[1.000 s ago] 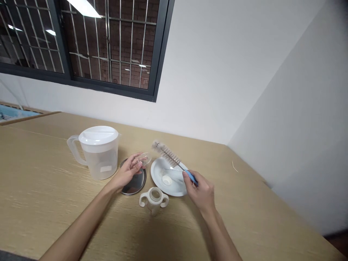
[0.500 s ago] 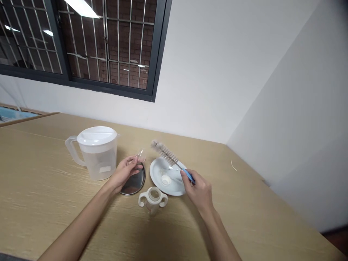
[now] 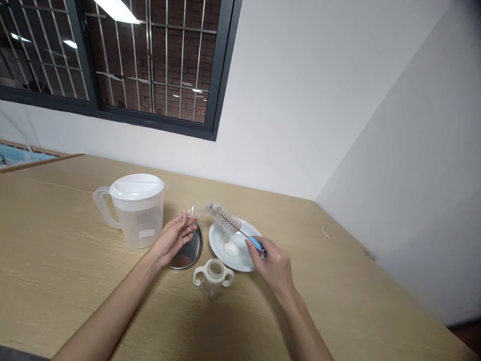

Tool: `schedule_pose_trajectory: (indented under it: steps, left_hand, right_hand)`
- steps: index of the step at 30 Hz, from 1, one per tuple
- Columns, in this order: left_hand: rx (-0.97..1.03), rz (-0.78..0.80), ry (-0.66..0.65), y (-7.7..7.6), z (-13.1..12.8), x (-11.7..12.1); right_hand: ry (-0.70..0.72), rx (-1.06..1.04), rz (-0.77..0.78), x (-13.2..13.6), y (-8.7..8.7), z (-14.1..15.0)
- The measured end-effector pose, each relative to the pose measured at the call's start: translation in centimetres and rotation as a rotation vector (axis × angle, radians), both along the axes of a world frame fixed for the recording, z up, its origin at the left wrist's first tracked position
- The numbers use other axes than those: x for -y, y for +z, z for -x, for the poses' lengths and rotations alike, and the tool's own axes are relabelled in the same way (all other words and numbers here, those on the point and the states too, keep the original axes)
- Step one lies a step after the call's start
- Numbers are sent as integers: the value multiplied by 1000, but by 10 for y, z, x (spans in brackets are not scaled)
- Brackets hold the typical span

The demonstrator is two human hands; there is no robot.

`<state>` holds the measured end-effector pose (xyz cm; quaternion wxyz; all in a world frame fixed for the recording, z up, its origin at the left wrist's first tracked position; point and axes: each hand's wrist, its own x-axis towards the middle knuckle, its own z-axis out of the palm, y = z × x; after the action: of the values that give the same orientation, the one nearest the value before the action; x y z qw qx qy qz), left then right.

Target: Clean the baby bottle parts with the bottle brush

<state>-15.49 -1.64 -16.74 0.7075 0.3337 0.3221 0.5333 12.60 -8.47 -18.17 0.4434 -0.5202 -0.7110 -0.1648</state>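
My left hand pinches a small clear bottle nipple between thumb and fingertips, above a round metal tray. In my right hand is a bottle brush, gripped by its blue handle, with white bristles pointing left toward the nipple. The brush head hovers over a white bowl. A white ring lies in that bowl, along with something clear that is hard to make out. Nearest to me, a two-handled baby bottle stands upright with its mouth uncovered.
A translucent pitcher with a white lid stands left of the metal tray. On the right of the wooden table lies a thin pale strip. A wall and a barred window rise behind the table.
The brush head has moved slightly down, nearer the level of the nipple. My left hand has turned a little, its lower fingers spread more. The bottle, bowl and tray stay put.
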Motion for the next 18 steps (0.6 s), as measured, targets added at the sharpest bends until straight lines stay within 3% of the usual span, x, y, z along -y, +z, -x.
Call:
schedule_pose_trajectory:
  steps: [7, 13, 18]
  left_hand:
    - [-24, -20, -5, 0, -1, 1]
    - [-33, -14, -2, 0, 1, 0]
    - [-217, -113, 63, -5, 0, 1]
  right_hand:
    - [62, -26, -6, 2, 1, 3]
    - [-29, 9, 42, -1, -1, -1]
    - [-40, -60, -18, 1, 3, -1]
